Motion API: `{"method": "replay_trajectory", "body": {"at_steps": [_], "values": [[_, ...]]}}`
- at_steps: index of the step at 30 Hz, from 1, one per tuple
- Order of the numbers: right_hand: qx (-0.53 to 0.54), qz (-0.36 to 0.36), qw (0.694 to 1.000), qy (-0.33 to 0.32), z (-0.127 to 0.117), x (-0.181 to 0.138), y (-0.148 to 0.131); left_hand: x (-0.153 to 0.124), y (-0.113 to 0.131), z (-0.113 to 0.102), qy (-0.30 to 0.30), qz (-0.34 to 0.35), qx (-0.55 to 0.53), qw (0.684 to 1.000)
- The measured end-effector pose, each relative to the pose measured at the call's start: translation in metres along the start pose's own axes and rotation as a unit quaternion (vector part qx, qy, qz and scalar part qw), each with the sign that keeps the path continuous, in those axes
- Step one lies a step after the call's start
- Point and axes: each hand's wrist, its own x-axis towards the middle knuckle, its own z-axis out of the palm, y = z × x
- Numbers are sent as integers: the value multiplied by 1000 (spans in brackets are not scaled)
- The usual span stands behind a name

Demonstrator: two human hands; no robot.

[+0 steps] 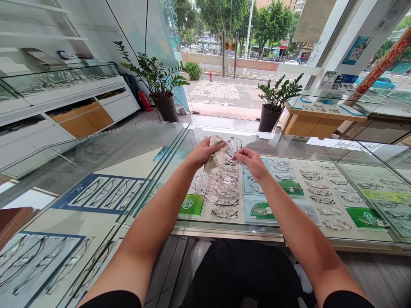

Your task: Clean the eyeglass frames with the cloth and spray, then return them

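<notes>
The left hand [203,153] is clutching a crumpled beige cloth [215,159] while the right hand [252,161] is pinching thin dark-rimmed eyeglasses [235,143] above the clear glass-topped worktop [276,147], a slack fingertip hold possibly risking a drop.

Daylight fills a shop through its glass front, where a pair of upright door handles [224,53] faces a paved forecourt [218,90], a road and green trees [212,17]. A left plant [150,75] and a right plant [279,92], both in dark pots, flank the entrance. A red extinguisher [144,102] stands by a white cabinet [120,106] along the left wall, below pale shelves [45,37]. At right sits a wooden cabinet [310,126]. A glass counter [227,231] spans the foreground above a grey floor [372,276]. Across the road are what appear to be shopfronts, too small to read.
</notes>
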Motion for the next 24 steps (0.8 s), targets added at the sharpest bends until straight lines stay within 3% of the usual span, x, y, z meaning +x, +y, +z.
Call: {"method": "replay_trajectory", "body": {"at_steps": [24], "values": [[-2, -24, 999, -26, 0, -1, 2, 5, -16, -3, 15, -30, 93, 995]]}}
